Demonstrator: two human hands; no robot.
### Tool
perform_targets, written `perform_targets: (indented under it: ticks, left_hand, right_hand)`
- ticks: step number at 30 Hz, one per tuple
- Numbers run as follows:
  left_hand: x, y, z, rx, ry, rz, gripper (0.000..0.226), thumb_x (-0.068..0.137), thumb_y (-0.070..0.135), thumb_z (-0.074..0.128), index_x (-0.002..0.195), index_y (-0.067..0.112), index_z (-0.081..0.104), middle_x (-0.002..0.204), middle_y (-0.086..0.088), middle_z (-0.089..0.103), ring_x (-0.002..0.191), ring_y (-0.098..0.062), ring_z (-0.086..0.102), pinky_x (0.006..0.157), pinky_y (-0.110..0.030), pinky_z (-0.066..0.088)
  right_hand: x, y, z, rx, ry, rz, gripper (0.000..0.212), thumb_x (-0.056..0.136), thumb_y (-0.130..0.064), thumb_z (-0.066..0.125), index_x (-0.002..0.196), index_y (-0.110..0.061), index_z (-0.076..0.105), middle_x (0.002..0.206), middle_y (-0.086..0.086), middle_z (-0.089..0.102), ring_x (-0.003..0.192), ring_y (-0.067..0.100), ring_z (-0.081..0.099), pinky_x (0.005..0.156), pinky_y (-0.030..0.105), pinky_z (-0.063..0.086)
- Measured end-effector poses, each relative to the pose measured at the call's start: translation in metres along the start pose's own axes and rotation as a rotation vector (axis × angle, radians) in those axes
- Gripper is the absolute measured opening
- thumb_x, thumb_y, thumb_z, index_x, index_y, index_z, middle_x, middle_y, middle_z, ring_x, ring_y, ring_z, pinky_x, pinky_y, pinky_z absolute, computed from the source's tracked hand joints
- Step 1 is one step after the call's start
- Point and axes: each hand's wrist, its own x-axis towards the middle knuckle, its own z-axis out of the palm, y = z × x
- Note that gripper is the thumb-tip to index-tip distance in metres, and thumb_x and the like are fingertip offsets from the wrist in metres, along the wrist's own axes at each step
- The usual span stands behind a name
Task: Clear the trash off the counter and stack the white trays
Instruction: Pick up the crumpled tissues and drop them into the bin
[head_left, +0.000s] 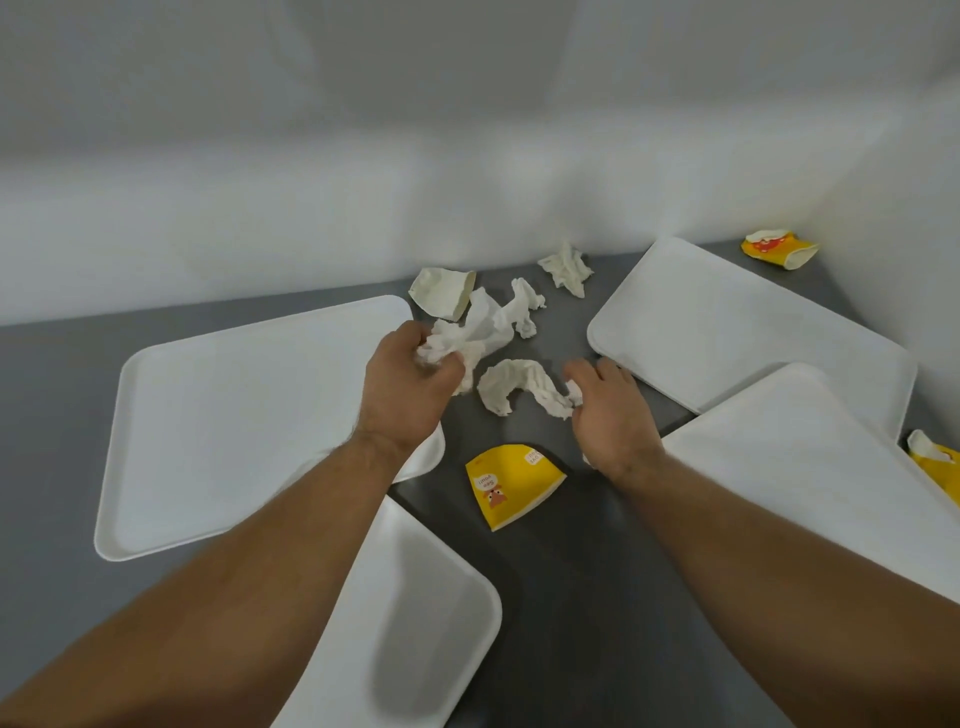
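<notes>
Head view looks down on a grey counter (561, 597) scattered with paper trash and white trays. At the middle, the left hand (410, 384) is closed around one end of a big crumpled white napkin (493, 322), whose far end trails toward the wall. Just beside it, the right hand (613, 410) pinches the end of a second twisted napkin (519, 387) that lies curved on the counter between both hands. Near the wall sit a crushed white cup (441, 291) and another small wad of paper (566, 267). A flattened yellow cup (509, 483) lies nearer, between the forearms. Four white trays ring the trash: a left tray (234, 431) overlapping a near tray (415, 623), and a far right tray (727, 322) partly under a near right tray (805, 493). More yellow cups lie in the far corner (776, 248) and at the right edge (935, 462).
</notes>
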Motion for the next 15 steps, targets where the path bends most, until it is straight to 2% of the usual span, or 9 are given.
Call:
perform_targets:
  ticks: [2, 5, 8, 10, 12, 13, 15]
  left_hand:
    - [0.001, 0.001, -0.003, -0.027, 0.021, -0.015, 0.021, 0.086, 0.019, 0.066, 0.074, 0.024, 0.05, 0.071, 0.007, 0.056, 0.061, -0.003, 0.053, 0.055, -0.01, 0.039]
    - [0.002, 0.003, -0.006, -0.106, 0.062, -0.055, 0.014, 0.084, 0.015, 0.062, 0.077, 0.009, 0.052, 0.065, 0.004, 0.053, 0.054, -0.002, 0.048, 0.048, -0.01, 0.038]
    - [0.006, 0.01, -0.007, -0.152, 0.112, -0.081, 0.016, 0.086, 0.011, 0.058, 0.083, -0.003, 0.05, 0.068, -0.003, 0.048, 0.055, -0.006, 0.038, 0.048, -0.013, 0.035]
    - [0.007, 0.019, -0.007, -0.19, 0.125, -0.09, 0.011, 0.088, 0.007, 0.057, 0.087, -0.002, 0.051, 0.071, -0.003, 0.049, 0.059, -0.006, 0.04, 0.05, -0.014, 0.036]
    - [0.007, 0.029, -0.009, -0.283, 0.148, -0.071, 0.005, 0.086, 0.003, 0.054, 0.089, 0.007, 0.053, 0.071, 0.008, 0.054, 0.057, 0.0, 0.047, 0.052, -0.013, 0.039]
    - [0.006, 0.033, -0.01, -0.33, 0.155, -0.059, 0.012, 0.085, 0.002, 0.053, 0.092, 0.012, 0.054, 0.072, 0.014, 0.056, 0.059, 0.002, 0.05, 0.053, -0.012, 0.041]
    - [0.006, 0.041, -0.014, -0.42, 0.124, -0.049, 0.024, 0.082, 0.007, 0.056, 0.103, 0.019, 0.059, 0.078, 0.02, 0.062, 0.07, -0.001, 0.058, 0.06, -0.018, 0.05]
  right_hand:
    - [0.001, 0.002, -0.004, 0.032, -0.001, 0.014, 0.039, 0.088, 0.002, 0.056, 0.12, -0.017, 0.066, 0.111, 0.011, 0.056, 0.101, 0.029, 0.055, 0.084, 0.034, 0.049]
    - [0.001, 0.005, -0.014, 0.095, 0.057, 0.076, 0.025, 0.087, 0.004, 0.056, 0.088, -0.01, 0.076, 0.101, 0.01, 0.057, 0.088, 0.027, 0.06, 0.076, 0.033, 0.051]
    - [0.0, 0.002, -0.023, 0.089, 0.158, 0.115, 0.023, 0.091, -0.001, 0.052, 0.079, -0.003, 0.072, 0.088, 0.011, 0.062, 0.082, 0.027, 0.061, 0.074, 0.031, 0.05]
    - [0.001, -0.004, -0.025, 0.104, 0.243, 0.095, 0.027, 0.092, -0.013, 0.056, 0.067, -0.008, 0.064, 0.073, 0.008, 0.059, 0.074, 0.026, 0.057, 0.067, 0.036, 0.053]
    - [0.003, -0.012, -0.025, 0.185, 0.213, 0.134, 0.029, 0.093, -0.042, 0.058, 0.073, -0.021, 0.061, 0.078, -0.001, 0.057, 0.072, 0.017, 0.055, 0.061, 0.029, 0.047]
    - [0.005, -0.015, -0.022, 0.193, 0.157, 0.107, 0.028, 0.092, -0.052, 0.058, 0.085, -0.026, 0.064, 0.087, -0.003, 0.061, 0.077, 0.014, 0.058, 0.063, 0.025, 0.046]
    - [0.011, -0.021, -0.013, 0.11, -0.004, 0.009, 0.038, 0.091, -0.058, 0.057, 0.12, -0.035, 0.065, 0.113, -0.001, 0.067, 0.104, 0.018, 0.064, 0.079, 0.028, 0.051]
